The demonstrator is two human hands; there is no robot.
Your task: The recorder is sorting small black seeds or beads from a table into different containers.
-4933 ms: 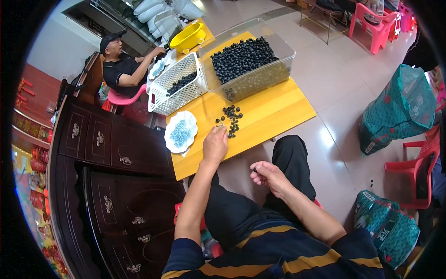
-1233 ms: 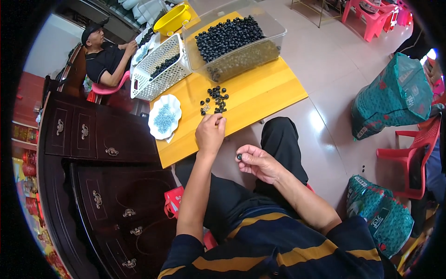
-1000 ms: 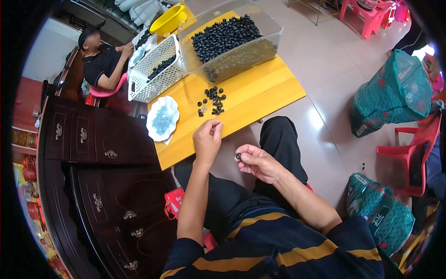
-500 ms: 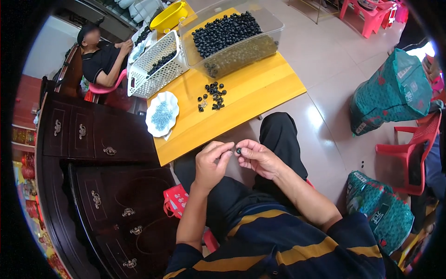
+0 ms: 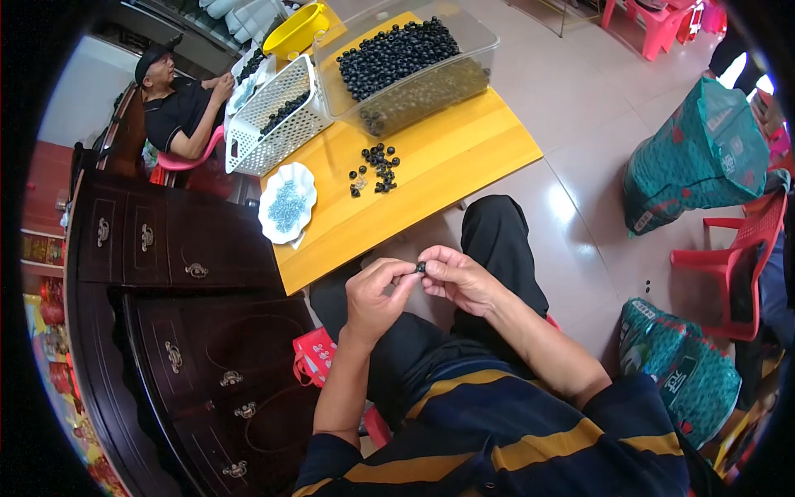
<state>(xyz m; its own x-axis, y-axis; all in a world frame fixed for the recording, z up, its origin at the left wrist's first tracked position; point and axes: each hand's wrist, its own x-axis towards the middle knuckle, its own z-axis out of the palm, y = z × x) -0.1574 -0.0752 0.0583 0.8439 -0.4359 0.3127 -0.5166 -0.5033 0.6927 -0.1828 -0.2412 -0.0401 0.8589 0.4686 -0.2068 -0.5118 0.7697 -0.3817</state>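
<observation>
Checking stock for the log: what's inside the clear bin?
A heap of small black beads lies in the clear bin; more show through its near side. Whatever lies under the heap's top layer is covered.

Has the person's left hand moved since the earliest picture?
Yes: judged against the yellow table, the left hand has moved back from the loose black beads, off the table, toward the striped shirt.

The table (image 5: 472, 141) is yellow, the beads (image 5: 397, 60) black, the dish (image 5: 286, 171) white, its small pieces (image 5: 287, 207) pale blue. The basket (image 5: 255, 151) is white, the basin (image 5: 294, 31) yellow, the cabinet (image 5: 224, 236) dark brown. The shirt (image 5: 530, 418) is navy with mustard stripes, the trousers (image 5: 497, 240) black, the bags (image 5: 683, 170) teal with red patches.
</observation>
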